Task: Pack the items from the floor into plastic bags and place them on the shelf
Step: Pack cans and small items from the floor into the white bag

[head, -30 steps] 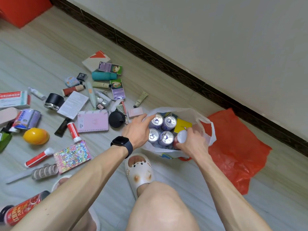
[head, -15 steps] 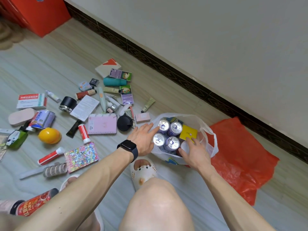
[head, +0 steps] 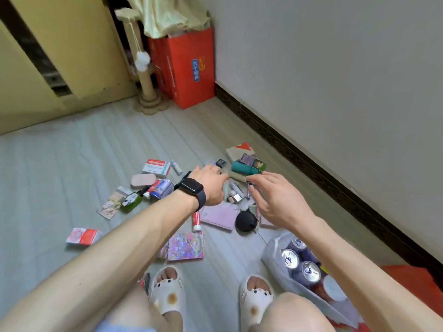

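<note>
Head camera: a white plastic bag (head: 269, 254) of cans (head: 290, 258) stands on the floor (head: 72, 164) beside the right foot (head: 255, 295). Beyond, the right hand (head: 278, 200) hovers, fingers loosely spread, over scattered items (head: 219, 215); the left hand (head: 211, 185) curls down among them, grip unclear.

Soft even light leaves faint shadows on the pale grey plank floor (head: 72, 168), motion blur smears everything, and near edges stretch.
</note>
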`<state>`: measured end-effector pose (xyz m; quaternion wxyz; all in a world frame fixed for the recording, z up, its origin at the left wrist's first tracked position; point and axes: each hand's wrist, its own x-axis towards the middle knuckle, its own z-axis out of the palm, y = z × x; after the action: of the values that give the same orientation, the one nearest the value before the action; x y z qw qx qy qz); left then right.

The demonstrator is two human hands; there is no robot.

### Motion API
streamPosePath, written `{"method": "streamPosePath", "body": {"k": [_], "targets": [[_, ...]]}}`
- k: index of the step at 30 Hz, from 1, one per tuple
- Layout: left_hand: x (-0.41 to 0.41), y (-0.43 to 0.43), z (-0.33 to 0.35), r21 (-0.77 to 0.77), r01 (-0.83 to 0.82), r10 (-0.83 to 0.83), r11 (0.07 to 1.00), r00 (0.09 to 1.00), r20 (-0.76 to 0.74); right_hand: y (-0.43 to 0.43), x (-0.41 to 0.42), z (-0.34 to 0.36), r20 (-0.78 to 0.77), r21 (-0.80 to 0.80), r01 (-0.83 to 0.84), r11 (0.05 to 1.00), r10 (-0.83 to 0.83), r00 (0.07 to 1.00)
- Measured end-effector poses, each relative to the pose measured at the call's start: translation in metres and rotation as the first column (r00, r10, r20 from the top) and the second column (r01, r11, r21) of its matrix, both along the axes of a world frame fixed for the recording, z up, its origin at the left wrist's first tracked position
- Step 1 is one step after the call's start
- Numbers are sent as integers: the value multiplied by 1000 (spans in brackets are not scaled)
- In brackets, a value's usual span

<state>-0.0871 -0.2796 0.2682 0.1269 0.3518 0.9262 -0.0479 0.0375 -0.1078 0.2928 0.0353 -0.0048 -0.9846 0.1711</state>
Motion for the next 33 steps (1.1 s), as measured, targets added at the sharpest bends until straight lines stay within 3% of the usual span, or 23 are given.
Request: {"method": "streamPosePath", "body": {"k": [3,5,9,13,19,25,29,31,33], "targets": [[-17,-59,-8,91,-146,144,985,989,23,-32,-33,6,-69,83,-140,987,146,987],[-27,-97,-24,121,-260,255,958,965,58,-52,-53,-1,-31,141,-222,965,228,973],[-38,-163,-80,47,-475,459,879,868,189,-91,-83,-43,190,178,-381,907,348,918],[-38,-203,-147,-2,-573,549,819,783,292,-121,-107,-110,380,198,-499,844,403,832],[-47,-205,-222,11,-702,637,712,652,411,-155,-157,-203,525,144,-559,816,416,742],[-81,-179,-266,126,-809,695,574,563,447,-181,-241,-264,428,159,-512,844,408,806],[-97,-171,-279,148,-809,699,569,570,432,-202,-285,-288,312,194,-497,846,427,849],[-95,-173,-280,167,-790,691,590,601,401,-210,-292,-300,354,252,-543,801,446,822],[-90,-181,-279,177,-786,695,593,610,382,-214,-290,-306,301,320,-555,768,472,828]]}}
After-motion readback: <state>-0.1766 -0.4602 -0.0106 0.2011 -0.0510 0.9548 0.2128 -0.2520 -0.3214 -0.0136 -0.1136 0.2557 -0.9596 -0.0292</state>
